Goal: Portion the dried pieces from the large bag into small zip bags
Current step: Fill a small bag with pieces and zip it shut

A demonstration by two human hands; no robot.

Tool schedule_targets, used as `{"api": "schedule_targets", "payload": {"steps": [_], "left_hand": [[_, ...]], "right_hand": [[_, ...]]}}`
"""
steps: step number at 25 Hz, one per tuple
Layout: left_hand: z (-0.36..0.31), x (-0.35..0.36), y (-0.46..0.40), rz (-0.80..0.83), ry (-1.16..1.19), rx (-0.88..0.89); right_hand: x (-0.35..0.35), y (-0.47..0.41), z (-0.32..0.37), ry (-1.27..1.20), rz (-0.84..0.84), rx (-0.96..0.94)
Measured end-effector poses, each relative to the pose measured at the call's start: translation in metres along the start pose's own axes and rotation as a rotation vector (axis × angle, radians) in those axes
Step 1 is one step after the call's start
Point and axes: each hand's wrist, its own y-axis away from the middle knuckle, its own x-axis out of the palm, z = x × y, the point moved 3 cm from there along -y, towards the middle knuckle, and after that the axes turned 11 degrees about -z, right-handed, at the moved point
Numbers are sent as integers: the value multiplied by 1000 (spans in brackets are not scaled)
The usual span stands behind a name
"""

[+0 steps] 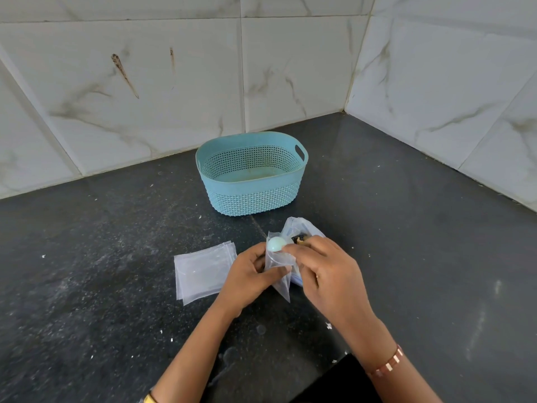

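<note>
Clear small bag (278,267) was gripped by left hand (252,279); right hand (325,269) pinched its top edge, near the basket (251,173).

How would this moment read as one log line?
left hand: holds small zip bag | right hand: pale scoop at mouth | basket: empty

Bare forearms, beaded bracelet (388,362), yellow bangle (149,398)

One basket (251,173); one large bag (302,228); one held zip bag (279,267); one stack of empty bags (203,271); two hands (250,276).
</note>
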Motion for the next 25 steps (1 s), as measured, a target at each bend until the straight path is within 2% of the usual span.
{"api": "schedule_targets", "payload": {"steps": [6, 9, 11, 15, 18, 23, 25], "left_hand": [[1, 0, 0, -16, -68, 3], [-1, 1, 1, -28, -110, -2], [-2, 2, 2, -26, -120, 3], [-1, 5, 3, -52, -134, 30], [-1, 5, 3, -98, -148, 47], [0, 1, 3, -100, -133, 73], [-2, 0, 3, -92, -152, 102]], "right_hand": [[-7, 3, -13, -255, -201, 292], [2, 16, -35, -225, -127, 569], [7, 27, -44, -152, -41, 642], [15, 32, -45, -27, 57, 578], [13, 29, -41, -6, 28, 507], [3, 16, -19, -298, -8, 321], [5, 13, -14, -288, 21, 264]]}}
